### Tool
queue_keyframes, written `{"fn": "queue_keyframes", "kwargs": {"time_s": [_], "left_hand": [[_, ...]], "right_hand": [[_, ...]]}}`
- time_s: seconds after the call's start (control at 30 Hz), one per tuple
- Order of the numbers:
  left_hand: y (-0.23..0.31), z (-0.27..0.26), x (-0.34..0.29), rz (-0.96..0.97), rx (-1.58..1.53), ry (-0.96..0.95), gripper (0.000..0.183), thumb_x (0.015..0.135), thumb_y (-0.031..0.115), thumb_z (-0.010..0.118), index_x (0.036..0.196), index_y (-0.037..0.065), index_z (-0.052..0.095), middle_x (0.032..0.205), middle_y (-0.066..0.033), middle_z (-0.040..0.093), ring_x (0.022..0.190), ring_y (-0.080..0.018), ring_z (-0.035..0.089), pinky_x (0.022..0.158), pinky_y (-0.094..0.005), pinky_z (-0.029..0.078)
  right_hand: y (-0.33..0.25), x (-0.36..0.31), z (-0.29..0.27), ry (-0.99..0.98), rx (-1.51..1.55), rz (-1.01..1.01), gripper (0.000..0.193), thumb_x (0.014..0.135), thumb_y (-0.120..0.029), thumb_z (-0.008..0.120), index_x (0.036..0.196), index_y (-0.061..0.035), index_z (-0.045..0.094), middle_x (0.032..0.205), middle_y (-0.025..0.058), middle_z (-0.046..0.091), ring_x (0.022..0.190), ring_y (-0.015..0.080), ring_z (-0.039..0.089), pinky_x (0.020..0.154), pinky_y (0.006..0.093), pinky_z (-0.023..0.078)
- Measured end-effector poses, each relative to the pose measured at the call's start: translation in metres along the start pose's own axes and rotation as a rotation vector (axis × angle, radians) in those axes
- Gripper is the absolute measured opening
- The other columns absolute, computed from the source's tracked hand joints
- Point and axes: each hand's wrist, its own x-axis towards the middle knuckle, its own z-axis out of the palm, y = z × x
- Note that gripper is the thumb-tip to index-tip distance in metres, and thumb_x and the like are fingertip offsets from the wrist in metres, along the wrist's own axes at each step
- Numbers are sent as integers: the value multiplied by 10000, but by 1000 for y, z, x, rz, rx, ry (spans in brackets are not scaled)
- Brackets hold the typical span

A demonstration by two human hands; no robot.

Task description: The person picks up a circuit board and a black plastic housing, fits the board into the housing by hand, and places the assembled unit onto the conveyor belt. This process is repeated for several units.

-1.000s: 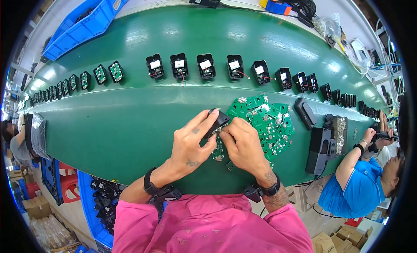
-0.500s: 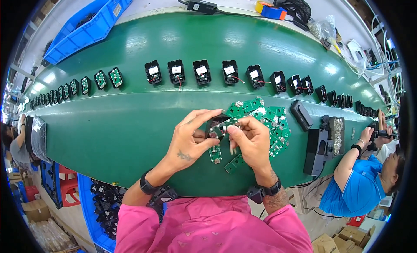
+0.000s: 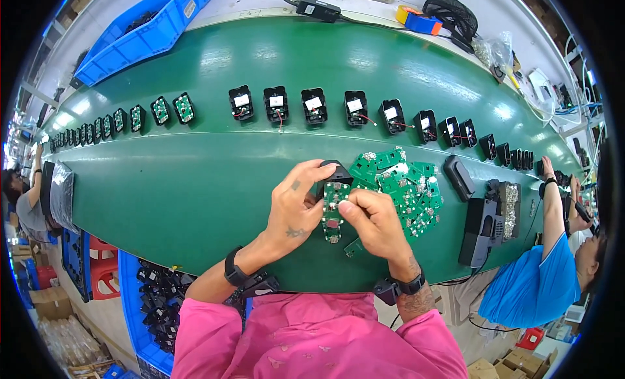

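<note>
My left hand (image 3: pixel 294 200) is closed round a small black plastic housing (image 3: pixel 337 173), its fingers at the far edge. A green circuit board (image 3: pixel 335 195) stands at the housing's near opening, and my right hand (image 3: pixel 375 221) pinches its right side between thumb and forefinger. How far the board sits inside the housing is hidden. Just below, another green board (image 3: pixel 333 233) lies on the table, partly overlapped in view. A heap of green circuit boards (image 3: pixel 407 190) spreads to the right of my right hand.
Along the far side runs a row of open black housings (image 3: pixel 314 107) with white labels and red wires; board-fitted ones (image 3: pixel 184 108) continue left. A black device (image 3: pixel 478 232) and a metal-parts tray (image 3: pixel 510 210) stand right. A co-worker in blue (image 3: pixel 534 288) reaches toward the row.
The board in my hands has turned from slanted to upright, and the housing's outside now faces up more. The co-worker on the right has stretched an arm toward the row.
</note>
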Motion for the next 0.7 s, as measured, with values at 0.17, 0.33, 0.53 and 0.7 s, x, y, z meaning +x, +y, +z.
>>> {"fn": "queue_keyframes", "kwargs": {"time_s": [0.17,0.33,0.53,0.7], "left_hand": [[5,3,0,-37,-3,-3,523,800,-142,603,1280,67,598,1221,-193,616,831,-208,702,616,-274,577],[4,4,3,12,-13,23,485,832,-124,559,1276,66,600,1209,-211,634,824,-154,703,610,-270,567],[6,-1,8,-253,-392,-148,428,875,-47,585,1298,12,546,1164,-152,653,724,-151,712,625,-261,584],[2,5,5,-319,-473,-126,318,946,32,580,1259,-11,540,1149,-152,651,676,-175,706,547,-254,589]], "right_hand": [[5,-2,6,47,-11,59,228,933,-145,649,773,11,605,603,99,505,516,206,479,499,346,364],[-1,0,7,202,-68,46,237,937,-140,661,770,27,638,588,38,522,534,96,449,495,288,354],[4,-2,8,268,-148,50,237,912,-116,686,732,24,621,559,48,510,491,100,426,462,298,324],[12,-3,13,321,-280,-6,217,905,-110,690,749,22,618,562,58,515,477,121,441,455,307,329]]}}
